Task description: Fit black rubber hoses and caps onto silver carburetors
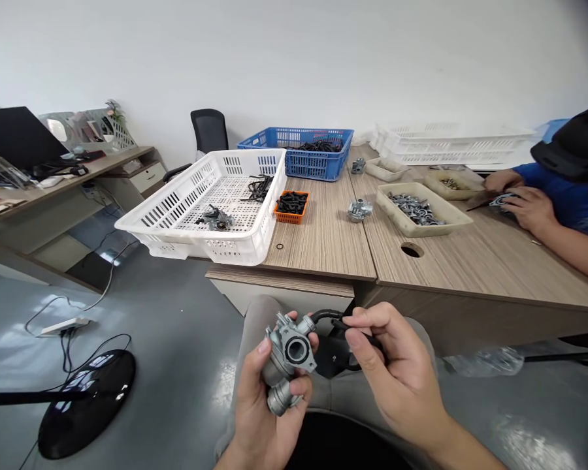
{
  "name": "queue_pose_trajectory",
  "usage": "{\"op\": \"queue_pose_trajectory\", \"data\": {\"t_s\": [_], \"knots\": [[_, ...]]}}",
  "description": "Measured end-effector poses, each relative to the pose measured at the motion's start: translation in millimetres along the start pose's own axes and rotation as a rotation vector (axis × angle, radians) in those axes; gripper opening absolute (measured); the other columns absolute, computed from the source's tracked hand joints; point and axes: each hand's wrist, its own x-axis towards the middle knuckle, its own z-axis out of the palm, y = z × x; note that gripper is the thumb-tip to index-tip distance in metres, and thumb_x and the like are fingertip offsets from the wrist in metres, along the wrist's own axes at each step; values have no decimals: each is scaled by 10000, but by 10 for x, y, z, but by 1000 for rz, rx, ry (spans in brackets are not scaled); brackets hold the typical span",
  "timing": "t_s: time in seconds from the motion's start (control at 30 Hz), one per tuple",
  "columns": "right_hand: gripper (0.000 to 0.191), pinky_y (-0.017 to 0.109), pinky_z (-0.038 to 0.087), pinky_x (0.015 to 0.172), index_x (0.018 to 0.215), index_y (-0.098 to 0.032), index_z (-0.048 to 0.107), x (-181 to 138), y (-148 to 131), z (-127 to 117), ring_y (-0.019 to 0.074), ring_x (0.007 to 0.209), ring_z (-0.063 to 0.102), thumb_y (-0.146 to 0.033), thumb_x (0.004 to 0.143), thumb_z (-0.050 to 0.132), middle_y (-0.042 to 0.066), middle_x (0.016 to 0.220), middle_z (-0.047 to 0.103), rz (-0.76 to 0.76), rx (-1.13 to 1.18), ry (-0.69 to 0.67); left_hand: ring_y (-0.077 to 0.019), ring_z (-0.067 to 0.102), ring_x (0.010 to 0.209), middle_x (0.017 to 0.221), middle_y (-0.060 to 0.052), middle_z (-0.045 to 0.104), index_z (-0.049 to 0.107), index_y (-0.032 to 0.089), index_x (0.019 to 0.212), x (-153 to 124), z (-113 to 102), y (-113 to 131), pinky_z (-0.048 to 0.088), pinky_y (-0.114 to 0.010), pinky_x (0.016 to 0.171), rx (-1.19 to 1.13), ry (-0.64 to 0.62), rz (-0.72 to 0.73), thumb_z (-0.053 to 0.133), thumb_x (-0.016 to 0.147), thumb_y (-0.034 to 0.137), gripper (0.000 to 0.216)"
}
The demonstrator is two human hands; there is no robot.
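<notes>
The left hand grips a grey metal carburetor body before the bench, while the right hand pinches a black hose seemingly fitted to its outlet.

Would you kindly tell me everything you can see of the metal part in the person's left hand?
The metal part looks like cast silvery-grey metal. A flange surrounds a round, dark-rimmed bore that faces the camera; a ridged round end points downward, and small stubs stand along its top. It is held tilted in front of the desk, in the grip of the left hand. A black hose meets its upper-right stub, pinched farther along by the right hand.
</notes>
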Motion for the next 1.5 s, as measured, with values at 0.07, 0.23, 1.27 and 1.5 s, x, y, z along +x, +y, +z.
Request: {"op": "queue_pose_trajectory", "data": {"t_s": [0.07, 0.23, 1.27, 1.5], "knots": [[46, 192, 550, 737, 1080, -242, 652, -24, 5, 46, 113, 835, 663, -268, 1062, 619, 15, 923, 646, 66, 57, -11, -258, 691, 1193, 1394, -160, 648, 665, 213, 1363, -1, 45, -21, 520, -134, 580, -34, 19, -5, 817, 850, 419, 574], [52, 177, 535, 699, 1060, -242, 672, -83, 41, 58, 100, 772, 632, -278, 1052, 635, -4, 864, 619, 94, 87, -72, -179, 701, 990, 1424, -175, 636, 557, 252, 1491, 15, -37, -110, 521, -162, 574, 84, -38, 137, 776, 891, 403, 657], [92, 202, 432, 542, 978, -241, 631, 16, -35, -420, 95, 610, 596, -181, 979, 702, -32, 715, 632, -215, -162, -303, -232, 720, 1059, 1175, -117, 670, 426, 138, 1471, -87, 32, -205, 662, -329, 858, 1326, -273, 1128, 782, 718, 22, 841], [73, 199, 419, 522, 972, -228, 642, 15, -60, -364, 84, 575, 578, -226, 993, 711, -36, 697, 621, -213, -183, -332, -218, 718, 1049, 1161, -95, 642, 415, 174, 1460, -90, 83, -254, 667, -322, 881, 1295, -203, 1038, 760, 741, 67, 804]]}}
